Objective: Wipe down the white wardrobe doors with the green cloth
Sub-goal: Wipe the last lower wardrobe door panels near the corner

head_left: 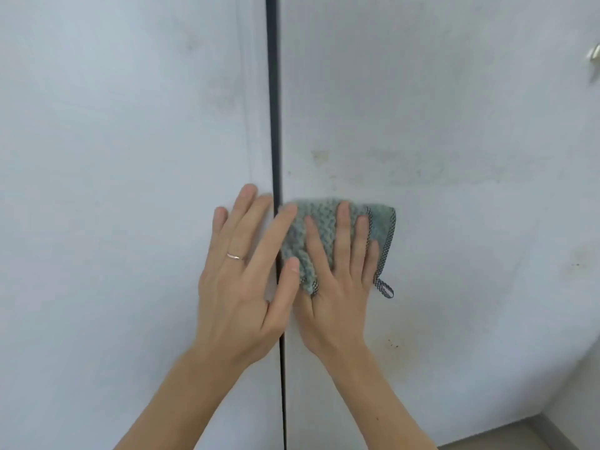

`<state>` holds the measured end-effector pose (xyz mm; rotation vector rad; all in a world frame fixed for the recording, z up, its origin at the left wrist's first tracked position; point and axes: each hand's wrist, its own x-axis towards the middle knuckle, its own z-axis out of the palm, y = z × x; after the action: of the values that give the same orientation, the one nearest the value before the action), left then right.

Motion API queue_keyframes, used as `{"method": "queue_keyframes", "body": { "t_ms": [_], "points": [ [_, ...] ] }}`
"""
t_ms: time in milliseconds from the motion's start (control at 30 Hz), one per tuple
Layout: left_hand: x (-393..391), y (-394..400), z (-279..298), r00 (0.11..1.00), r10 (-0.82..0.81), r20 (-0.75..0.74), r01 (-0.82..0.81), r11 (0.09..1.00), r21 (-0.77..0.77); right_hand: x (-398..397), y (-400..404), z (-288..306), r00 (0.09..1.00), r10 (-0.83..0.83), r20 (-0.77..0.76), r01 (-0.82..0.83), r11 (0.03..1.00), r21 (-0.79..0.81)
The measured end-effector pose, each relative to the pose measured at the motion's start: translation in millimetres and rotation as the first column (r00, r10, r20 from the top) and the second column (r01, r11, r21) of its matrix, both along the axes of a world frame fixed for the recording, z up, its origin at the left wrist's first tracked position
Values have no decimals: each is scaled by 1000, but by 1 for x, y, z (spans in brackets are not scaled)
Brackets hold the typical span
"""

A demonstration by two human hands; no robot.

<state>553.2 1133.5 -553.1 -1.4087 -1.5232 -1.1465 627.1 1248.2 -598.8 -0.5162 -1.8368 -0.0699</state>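
Two white wardrobe doors fill the view, the left door (pixel 113 157) and the right door (pixel 454 141), split by a dark vertical gap (pixel 274 108). A folded green cloth (pixel 319 222) with a dark checked edge and a small hanging loop lies flat on the right door just beside the gap. My right hand (pixel 337 280) presses it against the door with straight, spread fingers. My left hand (pixel 240 280), wearing a ring, lies flat across the gap, its fingers on the left door and its index finger and thumb touching the cloth's left edge.
Faint yellowish stains and specks mark the right door above and below the cloth. A metal handle (pixel 594 55) shows at the far right edge. A strip of grey floor (pixel 526 433) appears at the bottom right corner.
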Motion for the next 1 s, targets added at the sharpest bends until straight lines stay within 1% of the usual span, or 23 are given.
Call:
{"method": "queue_keyframes", "body": {
  "t_ms": [133,200,300,367,467,533,567,633,667,700,733,800,867,933,1000],
  "points": [
    [10,15,-17,999,50,-11,-50,998,-39,22,25,-77,995,-7,96,10,1000,-27],
    [14,19,-31,997,77,-8,-77,995,-64,33,35,-97,989,-5,149,5,1000,-1],
    [22,25,-47,995,100,-25,-102,991,-92,46,47,-90,983,31,179,-35,999,19],
    [25,28,-49,994,104,-30,-107,990,-92,52,57,-64,988,59,142,-59,998,-1],
    [29,34,-50,994,112,-11,-113,991,-78,66,87,-13,998,56,-4,-56,996,-76],
    [32,37,-52,994,105,14,-104,992,-66,81,112,12,985,10,-173,-36,988,-149],
    [33,38,-52,994,104,21,-102,993,-61,88,123,19,959,-10,-285,-51,977,-208],
    [33,41,-52,995,99,30,-97,994,-55,99,135,22,865,-73,-496,-128,925,-358],
    [32,42,-51,995,96,30,-95,994,-53,99,136,22,816,-109,-568,-169,895,-414],
    [33,43,-53,996,87,35,-85,995,-58,98,133,14,781,-151,-605,-183,872,-454],
    [32,42,-51,996,87,32,-85,995,-53,89,127,8,770,-165,-617,-197,858,-475],
    [32,40,-51,997,67,23,-66,996,-54,67,101,-26,813,-177,-555,-143,862,-485],
    [30,38,-53,999,51,9,-50,997,-63,38,62,-71,892,-137,-431,-93,877,-471],
    [28,37,-56,999,49,-12,-50,996,-72,14,16,-119,954,-39,-298,-113,873,-474],
    [26,35,-66,998,49,-34,-52,995,-87,5,-16,-156,985,59,-160,-126,885,-449]
  ]
}}
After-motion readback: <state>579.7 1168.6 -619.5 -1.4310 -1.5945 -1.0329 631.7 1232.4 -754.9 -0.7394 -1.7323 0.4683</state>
